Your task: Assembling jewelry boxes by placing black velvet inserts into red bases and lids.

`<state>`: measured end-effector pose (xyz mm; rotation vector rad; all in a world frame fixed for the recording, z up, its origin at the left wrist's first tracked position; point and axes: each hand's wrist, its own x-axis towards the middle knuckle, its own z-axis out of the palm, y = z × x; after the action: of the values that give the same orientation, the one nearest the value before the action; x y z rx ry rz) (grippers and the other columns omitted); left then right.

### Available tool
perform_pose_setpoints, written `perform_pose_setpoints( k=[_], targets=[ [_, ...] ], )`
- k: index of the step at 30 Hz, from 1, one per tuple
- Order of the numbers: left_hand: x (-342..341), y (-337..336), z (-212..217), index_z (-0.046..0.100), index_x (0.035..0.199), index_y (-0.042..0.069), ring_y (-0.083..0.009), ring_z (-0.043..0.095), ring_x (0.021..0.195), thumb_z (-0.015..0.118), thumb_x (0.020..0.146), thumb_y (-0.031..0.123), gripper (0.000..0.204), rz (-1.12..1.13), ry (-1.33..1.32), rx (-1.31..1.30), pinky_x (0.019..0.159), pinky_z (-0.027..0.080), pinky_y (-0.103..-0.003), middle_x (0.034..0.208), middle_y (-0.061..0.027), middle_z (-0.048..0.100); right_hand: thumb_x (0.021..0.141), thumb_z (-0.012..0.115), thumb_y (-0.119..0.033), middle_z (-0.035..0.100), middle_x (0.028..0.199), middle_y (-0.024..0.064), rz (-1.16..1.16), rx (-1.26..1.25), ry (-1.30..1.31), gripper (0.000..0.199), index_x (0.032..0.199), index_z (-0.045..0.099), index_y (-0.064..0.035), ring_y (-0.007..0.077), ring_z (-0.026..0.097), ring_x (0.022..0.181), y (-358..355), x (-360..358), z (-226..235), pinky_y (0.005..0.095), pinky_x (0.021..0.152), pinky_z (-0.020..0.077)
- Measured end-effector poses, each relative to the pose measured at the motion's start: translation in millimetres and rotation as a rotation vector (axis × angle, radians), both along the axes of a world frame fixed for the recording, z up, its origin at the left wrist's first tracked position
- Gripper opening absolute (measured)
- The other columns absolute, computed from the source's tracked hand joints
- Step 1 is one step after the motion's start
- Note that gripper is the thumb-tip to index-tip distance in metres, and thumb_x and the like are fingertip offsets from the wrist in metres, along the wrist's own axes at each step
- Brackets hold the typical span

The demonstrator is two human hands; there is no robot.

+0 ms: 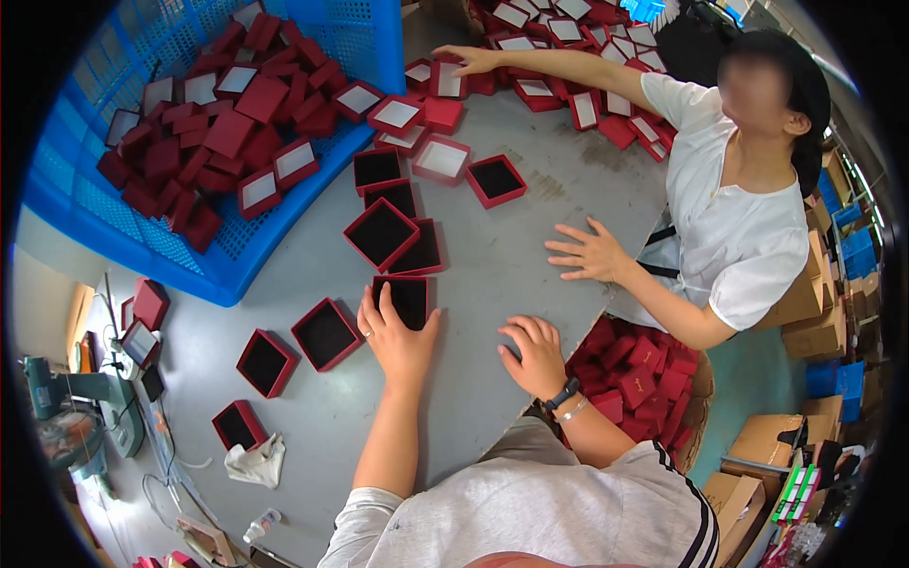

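My left hand (398,338) rests flat on the grey table (511,256), its fingers around the near edge of a small red box with black lining (410,296). My right hand (537,355) lies on the table with curled fingers and holds nothing; a dark band and a bracelet sit on its wrist. More open red boxes with black lining (382,234) stand in a row beyond my left hand. Two others (325,333) lie to its left.
A blue plastic crate (227,260) heaped with red boxes fills the upper left. Across the table a person in a white shirt (734,218) reaches to a pile of boxes (568,38). A carton of red lids (644,369) stands at my right. A white rag (254,464) lies at lower left.
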<state>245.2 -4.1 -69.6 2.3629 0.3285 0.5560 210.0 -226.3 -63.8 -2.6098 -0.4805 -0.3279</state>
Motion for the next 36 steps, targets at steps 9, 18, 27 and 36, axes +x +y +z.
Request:
perform_pose_setpoints(
  k=[9,18,27,36],
  targets=[
    [1,21,11,0.04,0.142,0.009,-0.0455,0.027,0.134,0.085,0.063,0.012,0.091,-0.189,0.111,-0.082,0.107,0.035,-0.054,0.152,-0.023,0.023,0.082,0.067,-0.004,0.061,0.103,0.0101,0.029,0.362,0.104,0.022,0.103,0.063,-0.0044,0.0284,0.06,0.092,3,91,23,0.0363,0.078,0.049],
    [7,27,13,0.041,0.142,0.009,-0.0444,0.028,0.134,0.087,0.06,0.013,0.094,-0.293,0.136,-0.153,0.107,0.037,-0.053,0.154,-0.0218,0.021,0.085,0.07,-0.022,0.055,0.129,0.0191,0.119,0.163,-0.21,0.048,0.128,0.056,-0.0077,0.0343,0.054,0.119,77,298,33,0.0399,0.097,0.0463],
    [8,27,16,0.04,0.144,0.012,-0.046,0.023,0.14,0.091,0.057,0.018,0.101,-0.648,0.132,-0.178,0.112,0.032,-0.053,0.156,-0.0219,0.017,0.089,0.061,-0.04,0.038,0.153,0.0178,-0.011,-0.219,-0.069,0.06,0.143,0.048,-0.0179,0.0379,0.032,0.143,90,295,-6,0.0501,0.117,0.0218],
    [12,30,-3,0.034,0.146,0.007,-0.0413,0.032,0.136,0.091,0.057,0.018,0.106,-0.462,0.102,-0.215,0.111,0.032,-0.052,0.149,-0.0201,0.031,0.082,0.066,-0.013,0.054,0.136,0.0153,-0.077,-0.25,-0.098,0.049,0.13,0.058,-0.015,0.0348,0.048,0.129,47,264,9,0.0481,0.107,0.0363]
  ],
)
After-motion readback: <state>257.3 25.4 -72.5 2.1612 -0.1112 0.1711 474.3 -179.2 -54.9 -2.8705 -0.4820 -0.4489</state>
